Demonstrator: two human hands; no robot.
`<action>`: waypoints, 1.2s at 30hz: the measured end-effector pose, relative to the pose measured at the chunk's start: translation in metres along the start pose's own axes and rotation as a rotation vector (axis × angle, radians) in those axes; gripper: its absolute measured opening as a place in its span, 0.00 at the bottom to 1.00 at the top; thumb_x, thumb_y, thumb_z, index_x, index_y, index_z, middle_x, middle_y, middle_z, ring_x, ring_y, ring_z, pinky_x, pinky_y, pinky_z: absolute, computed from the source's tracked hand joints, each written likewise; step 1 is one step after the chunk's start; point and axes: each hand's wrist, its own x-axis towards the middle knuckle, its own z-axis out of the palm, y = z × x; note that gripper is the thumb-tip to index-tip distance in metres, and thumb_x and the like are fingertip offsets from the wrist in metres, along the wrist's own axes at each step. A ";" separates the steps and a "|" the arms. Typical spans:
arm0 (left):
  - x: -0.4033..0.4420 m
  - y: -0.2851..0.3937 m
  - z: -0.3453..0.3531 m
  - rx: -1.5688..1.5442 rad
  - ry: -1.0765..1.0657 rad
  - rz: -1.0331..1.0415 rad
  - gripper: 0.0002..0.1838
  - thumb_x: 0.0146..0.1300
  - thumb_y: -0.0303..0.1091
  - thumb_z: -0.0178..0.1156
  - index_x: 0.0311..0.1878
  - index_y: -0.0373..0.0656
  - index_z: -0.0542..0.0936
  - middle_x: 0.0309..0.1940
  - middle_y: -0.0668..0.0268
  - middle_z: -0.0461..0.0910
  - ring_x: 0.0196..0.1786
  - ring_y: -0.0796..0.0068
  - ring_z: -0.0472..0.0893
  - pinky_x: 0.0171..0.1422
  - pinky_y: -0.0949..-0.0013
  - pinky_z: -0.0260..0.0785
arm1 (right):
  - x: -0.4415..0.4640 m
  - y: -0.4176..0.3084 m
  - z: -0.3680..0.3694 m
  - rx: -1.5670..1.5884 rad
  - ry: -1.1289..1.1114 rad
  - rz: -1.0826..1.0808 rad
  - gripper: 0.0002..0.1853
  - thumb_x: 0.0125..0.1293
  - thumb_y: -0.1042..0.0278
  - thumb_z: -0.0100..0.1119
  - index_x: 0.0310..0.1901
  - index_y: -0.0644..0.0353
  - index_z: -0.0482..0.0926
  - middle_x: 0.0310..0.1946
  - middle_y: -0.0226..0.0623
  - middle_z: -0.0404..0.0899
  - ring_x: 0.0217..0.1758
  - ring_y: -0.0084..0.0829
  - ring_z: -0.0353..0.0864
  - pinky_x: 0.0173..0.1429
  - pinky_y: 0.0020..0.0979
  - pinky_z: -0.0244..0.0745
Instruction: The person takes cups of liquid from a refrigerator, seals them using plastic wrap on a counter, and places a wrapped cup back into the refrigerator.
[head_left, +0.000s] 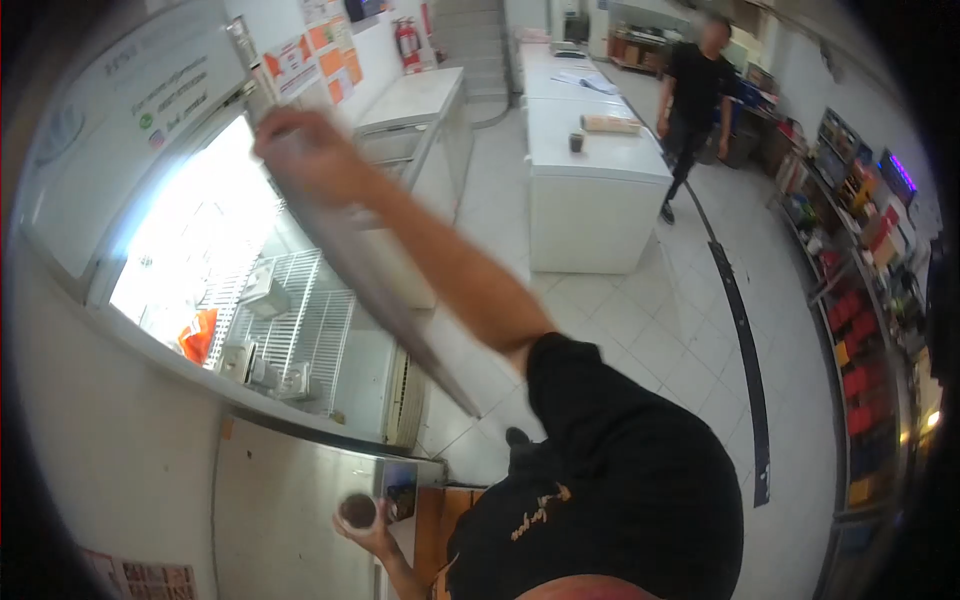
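Note:
My right hand reaches up at the upper left, smeared a little by motion, with its fingers closed on the upper part of a grey refrigerator door. The door stands swung out, seen nearly edge-on. Behind it the lit refrigerator shows a white wire shelf, a square metal container, several smaller metal containers and an orange packet. Low in the view, my left hand is wrapped round a small cup with dark brown contents, over a white surface beside the refrigerator.
A person in black walks beyond a long white counter, which bears another dark cup and papers. Crowded shelving lines the right side. A black strip runs along the tiled floor. White chest units stand behind the door.

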 end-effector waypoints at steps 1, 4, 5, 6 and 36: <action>0.025 -0.026 0.008 0.065 -0.011 0.066 0.48 0.44 0.34 0.82 0.67 0.37 0.66 0.67 0.52 0.57 0.66 0.56 0.66 0.72 0.55 0.59 | 0.001 0.008 -0.036 0.036 -0.033 0.056 0.13 0.63 0.59 0.64 0.42 0.61 0.81 0.45 0.36 0.79 0.54 0.30 0.76 0.63 0.33 0.68; 0.079 0.046 0.055 -0.194 -0.015 -0.005 0.43 0.45 0.28 0.79 0.65 0.40 0.67 0.62 0.59 0.66 0.62 0.65 0.71 0.67 0.62 0.66 | -0.002 0.020 -0.152 -0.107 -0.066 0.193 0.22 0.69 0.54 0.54 0.56 0.62 0.77 0.55 0.39 0.78 0.59 0.33 0.76 0.67 0.39 0.67; 0.110 0.039 0.070 -0.351 -0.108 -0.097 0.42 0.44 0.27 0.80 0.63 0.40 0.68 0.58 0.62 0.70 0.58 0.69 0.74 0.63 0.66 0.69 | -0.007 0.021 -0.190 -0.137 -0.063 0.211 0.25 0.70 0.53 0.51 0.60 0.63 0.76 0.59 0.41 0.78 0.61 0.34 0.76 0.69 0.40 0.66; 0.129 0.073 0.082 -0.519 -0.083 -0.125 0.41 0.43 0.27 0.80 0.62 0.41 0.70 0.53 0.65 0.74 0.55 0.72 0.76 0.61 0.68 0.70 | 0.001 0.036 -0.230 -0.062 -0.099 0.196 0.27 0.69 0.51 0.50 0.60 0.64 0.76 0.60 0.43 0.76 0.63 0.37 0.74 0.70 0.40 0.64; 0.672 0.088 0.236 -0.207 0.422 -0.119 0.21 0.43 0.28 0.79 0.41 0.33 0.82 0.33 0.56 0.84 0.31 0.64 0.83 0.39 0.64 0.79 | 0.022 0.037 -0.250 0.240 -0.122 -0.168 0.12 0.56 0.60 0.69 0.34 0.57 0.80 0.32 0.35 0.80 0.47 0.38 0.80 0.63 0.49 0.68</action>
